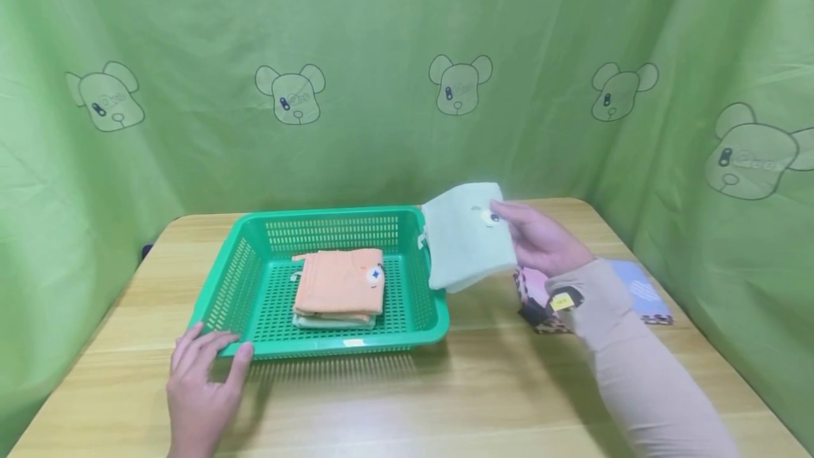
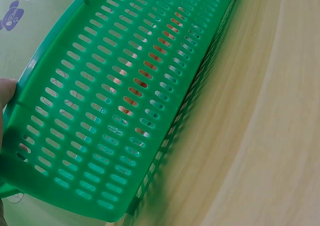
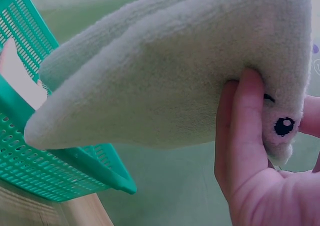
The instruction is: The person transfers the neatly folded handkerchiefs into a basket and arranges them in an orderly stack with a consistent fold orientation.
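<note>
My right hand (image 1: 540, 235) grips a folded pale green towel (image 1: 467, 239) by its right edge, above the right rim of a green plastic basket (image 1: 337, 346). Fingers and thumb pinch the fabric from both sides beside an embroidered eye, as the right wrist view shows of the towel (image 3: 150, 80). On the near left corner of the basket, my left hand (image 1: 200, 380) holds the rim, its fingers over the edge. Inside the basket lies a folded orange towel (image 1: 340, 285) with an embroidered face, stacked on a pale green one (image 1: 333, 321).
Right of the basket, partly behind my right forearm, lie a pink folded cloth (image 1: 534, 285) with a patterned border and a blue one (image 1: 636, 290). A wooden table (image 1: 381, 408) carries everything. Green curtains (image 1: 381, 20) with bear drawings hang behind and at the sides.
</note>
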Demonstrator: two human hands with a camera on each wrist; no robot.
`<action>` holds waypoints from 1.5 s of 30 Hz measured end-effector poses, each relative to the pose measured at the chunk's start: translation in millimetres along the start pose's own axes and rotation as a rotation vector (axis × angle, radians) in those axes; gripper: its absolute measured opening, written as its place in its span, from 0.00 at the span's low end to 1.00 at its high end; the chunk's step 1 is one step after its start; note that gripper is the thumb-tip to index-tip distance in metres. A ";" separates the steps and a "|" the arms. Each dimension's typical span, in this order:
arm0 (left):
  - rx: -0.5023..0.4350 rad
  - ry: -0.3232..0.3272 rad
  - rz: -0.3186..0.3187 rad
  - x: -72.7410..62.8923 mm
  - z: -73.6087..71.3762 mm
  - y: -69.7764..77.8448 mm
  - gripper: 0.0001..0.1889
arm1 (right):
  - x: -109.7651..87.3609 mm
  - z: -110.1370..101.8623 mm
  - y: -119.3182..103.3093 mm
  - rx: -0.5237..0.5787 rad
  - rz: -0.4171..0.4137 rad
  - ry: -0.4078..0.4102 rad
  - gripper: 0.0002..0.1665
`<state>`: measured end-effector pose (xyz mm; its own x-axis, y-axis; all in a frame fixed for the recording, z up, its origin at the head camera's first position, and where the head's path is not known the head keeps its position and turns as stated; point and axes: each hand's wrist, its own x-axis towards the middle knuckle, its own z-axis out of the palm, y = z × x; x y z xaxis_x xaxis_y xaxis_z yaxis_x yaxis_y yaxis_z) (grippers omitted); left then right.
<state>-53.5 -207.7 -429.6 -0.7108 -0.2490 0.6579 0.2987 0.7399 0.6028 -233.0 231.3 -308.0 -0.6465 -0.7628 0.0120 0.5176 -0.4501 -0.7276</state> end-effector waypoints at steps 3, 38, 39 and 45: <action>0.000 0.003 0.003 -0.2 0.0 -0.2 0.12 | 2.1 1.0 0.4 0.003 0.000 0.009 0.21; -0.004 0.024 0.013 -0.7 2.0 -1.0 0.12 | 33.4 12.3 7.5 -0.016 -0.027 0.056 0.19; -0.004 0.024 0.014 -0.7 2.0 -1.1 0.12 | 34.5 12.8 7.8 -0.014 -0.026 0.058 0.19; -0.008 0.030 0.026 -1.3 2.2 -2.5 0.12 | 39.9 15.7 9.9 -0.023 -0.027 0.077 0.18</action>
<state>-54.7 -207.8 -433.0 -0.6834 -0.2487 0.6863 0.3218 0.7413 0.5890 -244.9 189.1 -304.0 -0.7019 -0.7120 -0.0201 0.4867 -0.4588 -0.7434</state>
